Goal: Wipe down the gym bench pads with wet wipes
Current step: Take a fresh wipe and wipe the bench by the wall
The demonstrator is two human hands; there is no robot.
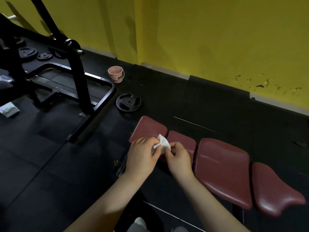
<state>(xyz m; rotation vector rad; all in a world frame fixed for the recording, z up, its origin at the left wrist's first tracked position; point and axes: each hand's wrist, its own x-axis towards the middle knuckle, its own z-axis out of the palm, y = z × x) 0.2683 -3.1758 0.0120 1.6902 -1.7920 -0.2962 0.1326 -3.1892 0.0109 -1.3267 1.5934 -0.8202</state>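
Note:
A low gym bench with several dark red pads runs from the centre to the lower right. A white wet wipe is held above the two far-left pads. My left hand grips its left side with curled fingers. My right hand pinches its right edge between thumb and fingers. Both hands hover just over the pads near the gap between them; much of the wipe is hidden between my fingers.
A black weight plate lies on the dark rubber floor beyond the bench. A small pink bucket stands by the yellow wall. A black machine frame fills the left, with more plates behind it.

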